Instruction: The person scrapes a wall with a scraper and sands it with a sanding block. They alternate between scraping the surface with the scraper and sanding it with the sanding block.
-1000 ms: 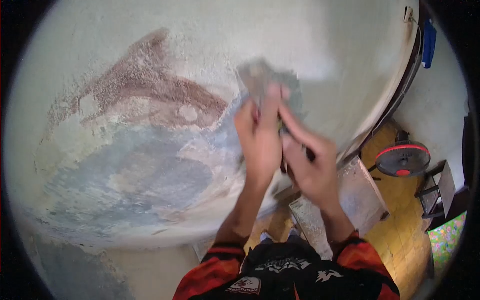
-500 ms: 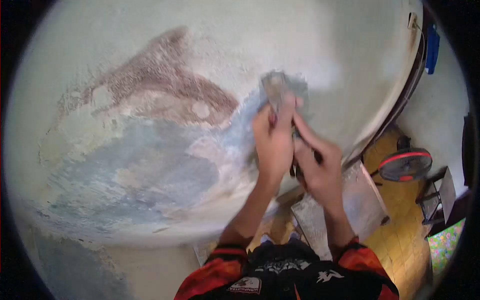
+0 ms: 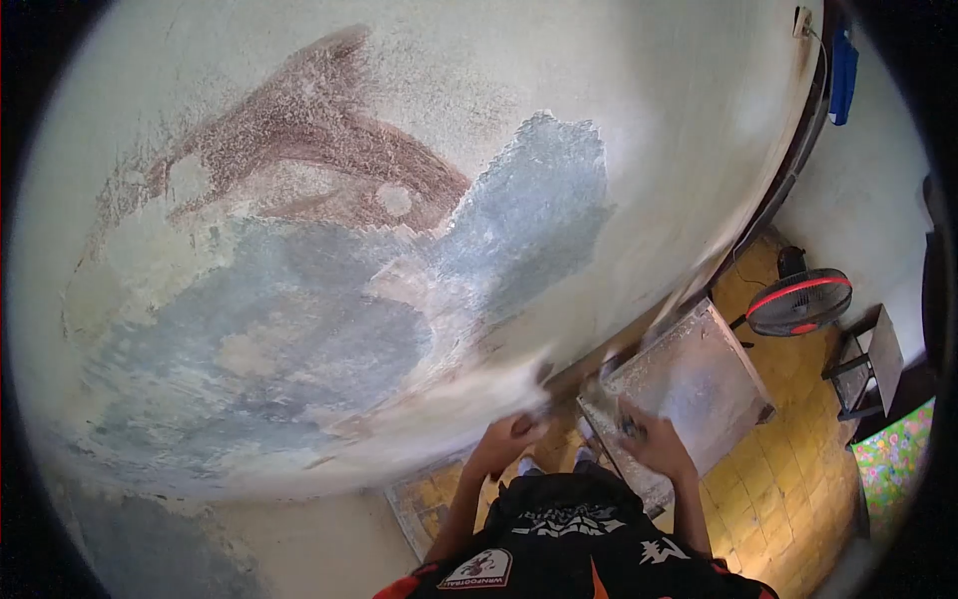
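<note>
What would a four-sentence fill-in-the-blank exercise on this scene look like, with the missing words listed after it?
1. The fan is coloured black and ____.
2. The hand nearer the fan is the person's own ____ one.
3. In the picture, the brown figure on the wall lies to the ____ of the fan.
4. The middle of the person's shirt is mainly ____.

Missing words: red; right; left; black.
</note>
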The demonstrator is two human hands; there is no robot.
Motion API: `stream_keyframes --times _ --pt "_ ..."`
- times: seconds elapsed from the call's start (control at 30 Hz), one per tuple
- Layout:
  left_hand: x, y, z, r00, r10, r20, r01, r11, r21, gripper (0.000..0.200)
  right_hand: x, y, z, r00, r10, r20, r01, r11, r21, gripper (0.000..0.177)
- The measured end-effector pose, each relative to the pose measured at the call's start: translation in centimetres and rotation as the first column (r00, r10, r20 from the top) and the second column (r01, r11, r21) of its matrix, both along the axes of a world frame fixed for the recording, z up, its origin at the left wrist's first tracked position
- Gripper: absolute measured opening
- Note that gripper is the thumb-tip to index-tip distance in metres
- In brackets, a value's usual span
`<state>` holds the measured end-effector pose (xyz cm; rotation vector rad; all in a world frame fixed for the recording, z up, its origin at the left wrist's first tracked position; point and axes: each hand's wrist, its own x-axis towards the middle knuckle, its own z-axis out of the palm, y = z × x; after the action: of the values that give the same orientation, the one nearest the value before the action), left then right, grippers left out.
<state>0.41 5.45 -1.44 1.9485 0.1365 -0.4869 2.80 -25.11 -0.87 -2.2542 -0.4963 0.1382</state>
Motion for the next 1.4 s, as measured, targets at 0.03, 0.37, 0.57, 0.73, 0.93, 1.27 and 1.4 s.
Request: stream_keyframes --times 0.03,0.37,0.57,0.73,0.93,1.27,1.4 --pt "-2.7 1.1 -2.3 0.99 0.1 -0.1 -0.107 0.992 -0.06 0.032 -1.8 -0.9 -0.6 0.975 -0.006 -0.223 -0.024 0.991 -0.131 0.06" --pt "-7.1 3.1 -14.6 0.858 0.505 0.096 -0.509 0.861 0.016 0.036 -1.9 3.5 -3.2 0.944 -0.039 -0.327 -0.103 0.908 -0.407 0.046" --pt "-11.8 3.0 -20.4 0.923 0.338 -0.182 -0.382 0.863 -0.33 0.046 -2.3 7.3 -2.8 0.946 -0.033 -0.321 -0.073 0.947 -0.313 0.05" --pt "-11.8 3.9 -18.9 0.917 0.041 -0.396 -0.247 0.838 -0.486 0.055 -6.2 6.5 -8.1 0.852 0.045 -0.521 -0.331 0.818 -0.471 0.055" --pt "-8.9 0.9 -17.1 0.952 -0.01 -0.305 -0.158 0.838 -0.522 0.047 -4.9 6.7 -0.1 0.904 0.103 -0.416 -0.241 0.924 -0.297 0.061" --pt "4.4 -3.8 2.3 0.915 0.402 0.04 -0.294 0.729 -0.618 0.014 5.3 2.1 13.3 0.977 -0.017 -0.213 0.101 0.916 0.388 0.057" --pt "9.1 -7.3 12.2 0.835 0.497 0.236 -0.148 0.615 -0.774 0.015 7.3 3.8 17.7 0.979 -0.004 -0.203 0.146 0.707 0.692 0.056"
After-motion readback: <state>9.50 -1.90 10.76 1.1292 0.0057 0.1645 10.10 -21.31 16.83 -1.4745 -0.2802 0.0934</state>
